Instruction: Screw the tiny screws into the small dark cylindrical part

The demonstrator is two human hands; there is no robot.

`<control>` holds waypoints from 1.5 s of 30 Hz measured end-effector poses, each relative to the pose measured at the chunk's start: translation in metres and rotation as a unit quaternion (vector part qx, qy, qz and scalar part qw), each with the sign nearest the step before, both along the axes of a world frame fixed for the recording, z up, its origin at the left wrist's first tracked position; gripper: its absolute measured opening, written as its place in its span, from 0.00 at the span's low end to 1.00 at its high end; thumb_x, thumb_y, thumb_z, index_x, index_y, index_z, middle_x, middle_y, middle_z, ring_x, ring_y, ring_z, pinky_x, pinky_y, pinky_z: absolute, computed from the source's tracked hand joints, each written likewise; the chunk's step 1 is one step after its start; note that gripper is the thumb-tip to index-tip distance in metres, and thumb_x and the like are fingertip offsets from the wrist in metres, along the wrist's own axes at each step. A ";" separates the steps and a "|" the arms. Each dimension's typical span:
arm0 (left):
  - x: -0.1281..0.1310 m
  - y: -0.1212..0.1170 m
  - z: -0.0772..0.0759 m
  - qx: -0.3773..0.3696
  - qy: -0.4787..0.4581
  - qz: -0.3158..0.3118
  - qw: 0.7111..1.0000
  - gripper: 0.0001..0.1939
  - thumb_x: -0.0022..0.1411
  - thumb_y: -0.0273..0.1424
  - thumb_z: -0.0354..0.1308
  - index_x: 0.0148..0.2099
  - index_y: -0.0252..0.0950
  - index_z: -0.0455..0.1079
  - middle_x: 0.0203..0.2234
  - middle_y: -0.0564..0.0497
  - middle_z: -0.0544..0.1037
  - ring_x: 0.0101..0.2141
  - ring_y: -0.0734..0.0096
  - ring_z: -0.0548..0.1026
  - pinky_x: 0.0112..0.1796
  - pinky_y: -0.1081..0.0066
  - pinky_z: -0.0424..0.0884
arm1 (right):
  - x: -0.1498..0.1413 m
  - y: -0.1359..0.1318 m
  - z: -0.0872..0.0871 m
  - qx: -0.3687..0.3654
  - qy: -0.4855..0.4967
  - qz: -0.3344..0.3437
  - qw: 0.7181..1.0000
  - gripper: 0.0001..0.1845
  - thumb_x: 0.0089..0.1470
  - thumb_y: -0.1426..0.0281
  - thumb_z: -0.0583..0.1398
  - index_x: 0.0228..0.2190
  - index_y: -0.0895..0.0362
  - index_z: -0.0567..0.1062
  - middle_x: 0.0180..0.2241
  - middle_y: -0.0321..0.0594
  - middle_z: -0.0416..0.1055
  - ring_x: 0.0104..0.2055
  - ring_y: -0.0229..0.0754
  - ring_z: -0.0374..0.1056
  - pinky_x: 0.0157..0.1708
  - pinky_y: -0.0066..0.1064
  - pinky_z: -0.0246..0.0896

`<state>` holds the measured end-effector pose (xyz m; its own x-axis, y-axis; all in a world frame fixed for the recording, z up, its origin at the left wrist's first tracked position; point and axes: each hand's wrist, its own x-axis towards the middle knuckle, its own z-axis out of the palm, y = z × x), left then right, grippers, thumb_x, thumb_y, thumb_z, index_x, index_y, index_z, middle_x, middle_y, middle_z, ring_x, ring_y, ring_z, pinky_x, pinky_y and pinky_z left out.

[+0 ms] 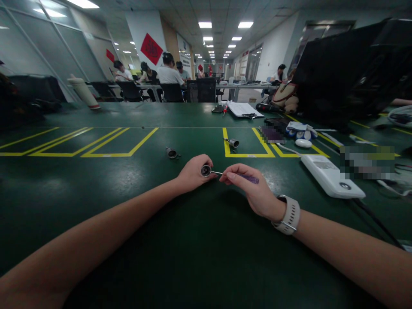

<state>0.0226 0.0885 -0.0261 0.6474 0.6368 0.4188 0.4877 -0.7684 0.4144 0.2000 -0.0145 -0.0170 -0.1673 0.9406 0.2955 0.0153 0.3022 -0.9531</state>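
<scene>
Just above the green tabletop, my left hand [195, 174] is closed around a small round metal cup-shaped part [206, 171], its hollow end turned toward me. From the right, my right hand [249, 184] grips a screwdriver [249, 178] with a purple handle. The thin shaft points left and its tip reaches the part's opening; whether it touches a screw inside I cannot tell. Beyond my hands lie two similar metal parts, one on the left [171, 152] and another on the right [234, 143], each with tiny dark pieces beside it.
Yellow tape [249, 155] marks boxes on the green table [128, 180]. To the right are a white power bank [331, 177] with a cable, a white oval case [303, 143] and a dark monitor [337, 73]. Papers [243, 109] lie farther back. A tumbler [83, 92] stands left. People sit beyond.
</scene>
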 end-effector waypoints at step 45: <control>-0.001 -0.012 -0.001 0.111 0.145 -0.008 0.983 0.02 0.52 0.24 0.52 0.29 0.34 0.65 0.24 0.50 0.71 0.27 0.68 0.69 0.30 0.69 0.63 | -0.009 -0.009 -0.003 0.112 -0.208 -0.055 0.970 0.09 0.54 0.70 0.56 0.35 0.56 0.75 0.36 0.41 0.73 0.40 0.43 0.67 0.43 0.39 0.60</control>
